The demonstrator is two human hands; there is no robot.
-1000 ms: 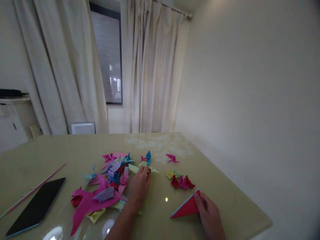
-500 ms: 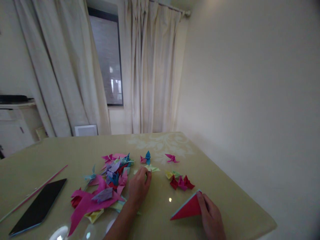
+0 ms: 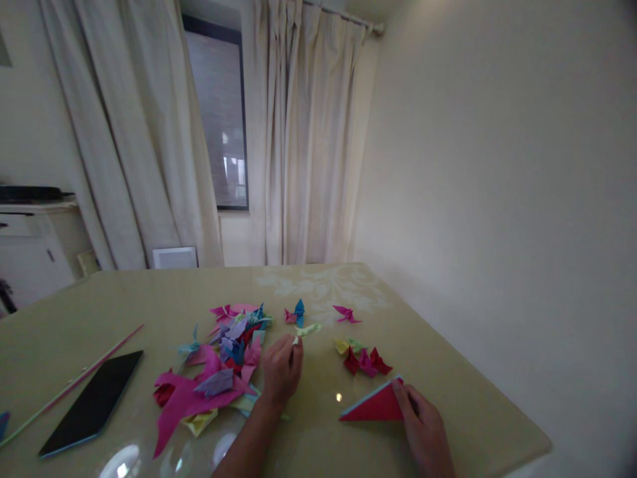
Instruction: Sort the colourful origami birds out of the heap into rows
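Note:
My left hand (image 3: 283, 365) is closed over the middle of the table, its fingertips pinching a bit of pale green folded paper (image 3: 309, 328). Its curled fingers cover part of that piece. In my right hand (image 3: 423, 415) is a red folded-paper triangle (image 3: 375, 406) with a light blue edge, held at its right end between thumb and fingers. Left of my left hand lies a heap of paper cranes and folded pieces (image 3: 219, 382) in pink, purple, blue and yellow. Between the hands, farther back, sit several small red and pink folded pieces (image 3: 367, 362).
A blue and pink folded piece (image 3: 297, 312) and a magenta paper crane (image 3: 346, 314) lie toward the back. On the left are a black flat tablet-like object (image 3: 94, 401) and a thin pink and green stick (image 3: 79, 382). The table's right edge runs near a wall.
My left hand has curled its fingers in more tightly at the pale green paper. The right hand keeps its hold on the red triangle. The view has shifted slightly.

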